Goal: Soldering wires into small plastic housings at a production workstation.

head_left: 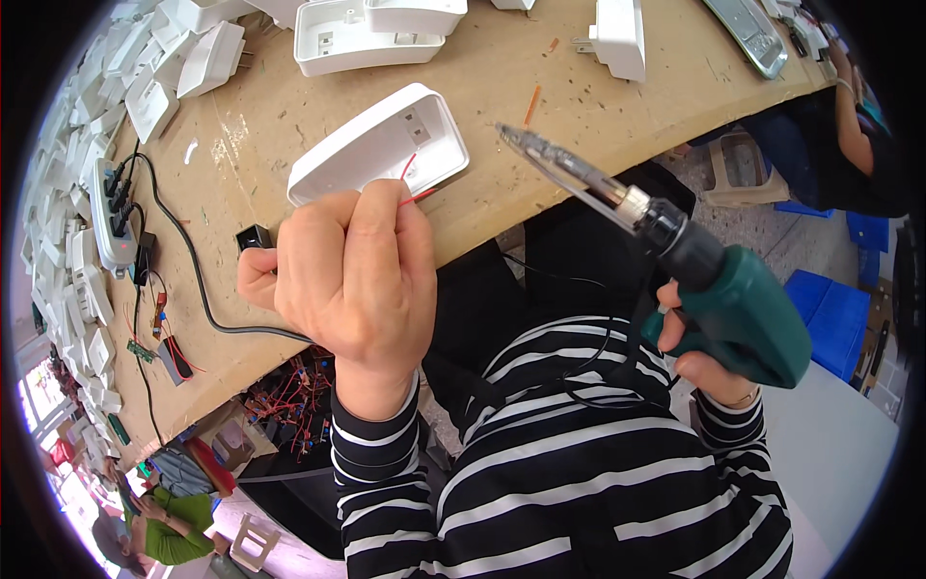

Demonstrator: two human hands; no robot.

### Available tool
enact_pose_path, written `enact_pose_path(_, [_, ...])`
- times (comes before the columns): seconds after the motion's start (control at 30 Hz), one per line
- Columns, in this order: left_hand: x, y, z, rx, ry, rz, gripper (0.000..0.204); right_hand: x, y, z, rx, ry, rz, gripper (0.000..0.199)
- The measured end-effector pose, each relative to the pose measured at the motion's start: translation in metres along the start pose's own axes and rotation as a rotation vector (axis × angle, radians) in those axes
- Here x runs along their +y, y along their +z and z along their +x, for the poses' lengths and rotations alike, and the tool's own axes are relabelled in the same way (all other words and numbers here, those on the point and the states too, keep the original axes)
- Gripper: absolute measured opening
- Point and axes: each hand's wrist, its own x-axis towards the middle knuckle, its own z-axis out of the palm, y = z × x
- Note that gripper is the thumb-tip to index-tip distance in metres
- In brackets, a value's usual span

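My left hand (352, 265) is closed over the near edge of the bench, knuckles up. Two thin red wires (409, 166) poke out past its fingers, and a small black box (253, 237) shows above the thumb; whether they are joined is hidden. Just beyond the fingers lies an open white plastic casing (386, 145), hollow side up, with small slots inside. My right hand (709, 362) grips a green soldering gun (752, 309) by its handle. Its metal tip points up and left over the bench edge, apart from the wires and the casing.
White casings (145, 58) are heaped along the left. A power strip (114, 217) with plugs and a black cable (193, 261) lies there. More casings (367, 39) and a plug-in unit (617, 39) stand at the back. Red-wired parts (294, 400) fill a container below. Other people sit nearby.
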Motion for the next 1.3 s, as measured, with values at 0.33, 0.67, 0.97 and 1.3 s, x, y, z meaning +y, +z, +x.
enact_pose_path(0.33, [0.003, -0.001, 0.014, -0.071, -0.013, 0.103, 0.016, -0.014, 0.011, 0.018, -0.192, -0.054, -0.622, 0.058])
enact_pose_path(0.67, [-0.001, 0.001, 0.021, -0.171, 0.028, 0.114, 0.014, -0.008, 0.029, 0.027, -0.066, -0.077, -0.447, 0.03])
enact_pose_path(0.97, [-0.004, 0.002, 0.025, -0.201, 0.059, 0.104, 0.012, -0.014, 0.027, 0.023, -0.212, 0.046, -0.673, 0.065])
enact_pose_path(1.3, [-0.003, 0.0, 0.028, -0.229, 0.058, 0.132, 0.011, -0.012, 0.042, 0.024, -0.118, 0.165, -0.522, 0.069])
